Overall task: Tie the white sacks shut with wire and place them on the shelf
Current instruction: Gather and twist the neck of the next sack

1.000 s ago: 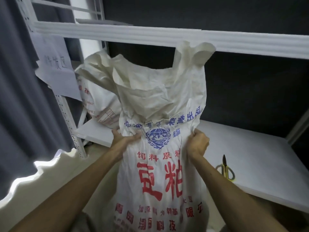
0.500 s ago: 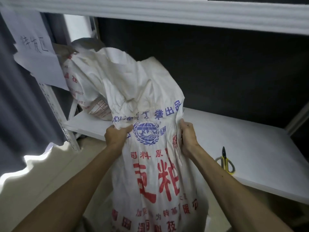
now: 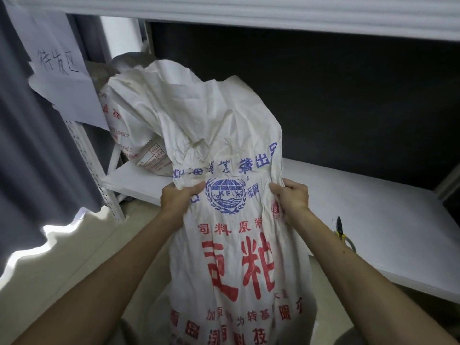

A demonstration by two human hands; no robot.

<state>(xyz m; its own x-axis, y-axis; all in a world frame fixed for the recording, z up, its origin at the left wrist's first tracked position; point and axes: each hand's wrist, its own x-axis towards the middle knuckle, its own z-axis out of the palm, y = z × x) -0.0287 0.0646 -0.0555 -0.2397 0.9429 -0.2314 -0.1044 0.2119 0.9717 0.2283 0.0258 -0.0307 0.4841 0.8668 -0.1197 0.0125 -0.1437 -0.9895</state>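
A tall white woven sack (image 3: 234,245) with red and blue print stands in front of me, its loose top leaning over the white shelf board (image 3: 361,195). My left hand (image 3: 178,201) grips a fold of the sack on its left side, just beside the blue globe logo. My right hand (image 3: 291,196) grips the sack's right edge at the same height. A second white sack (image 3: 129,125) lies on the shelf at the back left, partly hidden behind the first one. No wire shows in this view.
Pliers with yellow handles (image 3: 342,232) lie on the shelf board to the right of my right arm. A white shelf post (image 3: 92,168) stands at the left with a handwritten paper sign (image 3: 59,68) on it. An upper shelf beam (image 3: 249,13) crosses overhead. Grey curtain hangs at the left.
The sack's floppy top has tipped forward and down from beside the upper beam toward the shelf. Both hands kept their grip and moved forward with it.
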